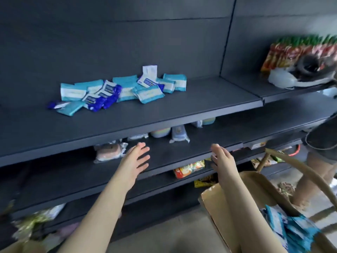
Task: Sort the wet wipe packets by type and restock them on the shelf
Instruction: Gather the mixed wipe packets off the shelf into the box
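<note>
Left hand (136, 157) and right hand (221, 159) spread empty near lower shelf (178, 152) edge, wet wipe packets (120, 90) heaped mid upper shelf (200, 105)

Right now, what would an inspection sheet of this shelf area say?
Surface: dark shelf, one of several tiers.
Job's things: teal, blue and white wet wipe packets piled unsorted on it; more in the paper bag.
Clutter: wrapped packs and snack packs on lower tiers.
Hands: left hand and right hand open, holding nothing.
Cables: nothing seen.
Surroundings: another person's legs at right; red snack bags on the neighbouring shelf.
</note>
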The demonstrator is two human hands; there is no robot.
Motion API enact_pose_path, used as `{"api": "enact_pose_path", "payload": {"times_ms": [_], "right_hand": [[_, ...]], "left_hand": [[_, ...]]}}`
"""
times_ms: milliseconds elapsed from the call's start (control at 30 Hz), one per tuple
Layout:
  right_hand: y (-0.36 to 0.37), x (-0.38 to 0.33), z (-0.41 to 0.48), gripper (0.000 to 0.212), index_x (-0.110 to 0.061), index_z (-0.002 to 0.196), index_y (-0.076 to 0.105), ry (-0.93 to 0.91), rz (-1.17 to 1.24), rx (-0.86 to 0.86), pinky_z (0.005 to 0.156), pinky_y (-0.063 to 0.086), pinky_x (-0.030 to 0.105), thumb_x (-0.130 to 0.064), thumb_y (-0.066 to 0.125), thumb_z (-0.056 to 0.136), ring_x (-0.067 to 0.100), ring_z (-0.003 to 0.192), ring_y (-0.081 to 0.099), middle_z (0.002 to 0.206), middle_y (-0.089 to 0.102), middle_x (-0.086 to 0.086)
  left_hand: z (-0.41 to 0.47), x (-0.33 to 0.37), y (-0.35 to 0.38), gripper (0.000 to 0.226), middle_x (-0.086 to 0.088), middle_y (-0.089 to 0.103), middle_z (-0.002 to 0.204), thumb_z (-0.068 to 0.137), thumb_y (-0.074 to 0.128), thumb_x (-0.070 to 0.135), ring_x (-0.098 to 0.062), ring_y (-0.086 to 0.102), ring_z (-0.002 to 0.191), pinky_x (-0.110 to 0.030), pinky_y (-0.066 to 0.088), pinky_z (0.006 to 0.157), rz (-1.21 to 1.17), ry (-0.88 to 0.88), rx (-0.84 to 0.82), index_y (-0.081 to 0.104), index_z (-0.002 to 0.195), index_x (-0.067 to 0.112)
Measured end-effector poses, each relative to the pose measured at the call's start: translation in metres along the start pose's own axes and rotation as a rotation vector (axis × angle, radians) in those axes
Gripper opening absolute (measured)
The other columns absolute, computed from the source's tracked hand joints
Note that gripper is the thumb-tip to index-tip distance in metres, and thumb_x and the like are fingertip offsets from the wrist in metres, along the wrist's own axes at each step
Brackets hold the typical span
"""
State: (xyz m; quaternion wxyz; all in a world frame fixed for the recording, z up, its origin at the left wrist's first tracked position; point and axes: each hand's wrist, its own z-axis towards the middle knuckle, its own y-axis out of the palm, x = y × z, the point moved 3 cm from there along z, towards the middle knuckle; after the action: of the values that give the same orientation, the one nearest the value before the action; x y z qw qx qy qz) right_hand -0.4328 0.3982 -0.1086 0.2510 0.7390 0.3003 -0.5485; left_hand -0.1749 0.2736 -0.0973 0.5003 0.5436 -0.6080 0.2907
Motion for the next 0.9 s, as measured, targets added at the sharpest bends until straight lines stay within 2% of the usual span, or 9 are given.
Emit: {"api": "enact_pose_path", "payload": {"times_ms": [133,267,367,467,567,633,700,800,900], "right_hand": [[0.074,-0.057,0.014,0.03,-0.021,0.121,0.064,-0.13,-0.021,-0.106,0.1,0.045,0.037,-0.04,0.054,0.099,0.02,0.113,0.059,0.124,0.063,0.004],[0.141,-0.089,0.047,0.036,-0.022,0.127,0.062,-0.198,-0.043,-0.184,0.096,0.044,0.032,-0.043,0.051,0.099,0.017,0.117,0.056,0.122,0.063,-0.008],[0.187,-0.105,0.082,0.035,-0.024,0.125,0.062,-0.229,-0.057,-0.227,0.103,0.043,0.033,-0.044,0.054,0.098,0.014,0.119,0.056,0.119,0.063,-0.013],[0.231,-0.117,0.121,0.035,-0.028,0.129,0.057,-0.227,-0.079,-0.251,0.112,0.038,0.037,-0.044,0.054,0.098,0.013,0.126,0.051,0.132,0.058,-0.012],[0.27,-0.123,0.153,0.046,-0.023,0.145,0.045,-0.224,-0.128,-0.271,0.103,0.033,0.029,-0.04,0.048,0.102,0.009,0.125,0.043,0.138,0.046,-0.011],[0.288,-0.121,0.17,0.048,-0.022,0.147,0.042,-0.215,-0.186,-0.269,0.097,0.031,0.028,-0.039,0.047,0.103,0.015,0.129,0.042,0.146,0.043,-0.005],[0.303,-0.114,0.185,0.05,-0.022,0.148,0.042,-0.188,-0.248,-0.238,0.097,0.032,0.03,-0.04,0.048,0.102,0.021,0.137,0.04,0.153,0.04,0.0],[0.317,-0.106,0.196,0.046,-0.024,0.14,0.051,-0.206,-0.362,-0.179,0.105,0.035,0.034,-0.045,0.05,0.099,0.023,0.134,0.044,0.151,0.04,0.003],[0.333,-0.1,0.2,0.037,-0.029,0.129,0.059,-0.281,-0.461,-0.173,0.106,0.04,0.033,-0.043,0.057,0.095,0.021,0.123,0.051,0.135,0.035,-0.001]], "left_hand": [[0.013,0.065,-0.045,0.036,0.004,0.065,0.124,0.102,0.046,0.04,-0.02,0.06,0.115,-0.04,0.046,0.099,-0.057,0.142,0.064,0.056,0.13,0.021],[0.039,0.109,-0.083,0.031,0.005,0.065,0.124,0.1,0.049,0.04,-0.02,0.06,0.115,-0.038,0.046,0.099,-0.024,0.236,0.133,0.058,0.126,0.024],[0.07,0.138,-0.108,0.028,0.004,0.064,0.124,0.099,0.051,0.04,-0.02,0.06,0.116,-0.04,0.047,0.102,0.024,0.285,0.193,0.059,0.122,0.025],[0.107,0.162,-0.129,0.034,0.003,0.063,0.127,0.1,0.051,0.039,-0.02,0.058,0.119,-0.043,0.044,0.106,0.061,0.308,0.275,0.057,0.129,0.021],[0.142,0.178,-0.151,0.038,0.008,0.06,0.131,0.098,0.053,0.041,-0.015,0.054,0.124,-0.04,0.04,0.11,0.14,0.333,0.374,0.058,0.131,0.024],[0.157,0.182,-0.162,0.036,0.015,0.057,0.132,0.095,0.057,0.047,-0.008,0.05,0.125,-0.035,0.038,0.11,0.18,0.342,0.408,0.059,0.127,0.03],[0.171,0.186,-0.173,0.027,0.02,0.055,0.128,0.094,0.057,0.049,-0.004,0.048,0.122,-0.029,0.036,0.104,0.197,0.331,0.42,0.058,0.118,0.038],[0.192,0.193,-0.191,0.021,0.022,0.053,0.13,0.095,0.057,0.046,-0.002,0.047,0.121,-0.026,0.033,0.096,0.262,0.328,0.419,0.061,0.115,0.04],[0.216,0.201,-0.216,0.027,0.02,0.047,0.137,0.096,0.056,0.045,-0.004,0.042,0.127,-0.027,0.034,0.096,0.41,0.353,0.4,0.06,0.122,0.04]]}}
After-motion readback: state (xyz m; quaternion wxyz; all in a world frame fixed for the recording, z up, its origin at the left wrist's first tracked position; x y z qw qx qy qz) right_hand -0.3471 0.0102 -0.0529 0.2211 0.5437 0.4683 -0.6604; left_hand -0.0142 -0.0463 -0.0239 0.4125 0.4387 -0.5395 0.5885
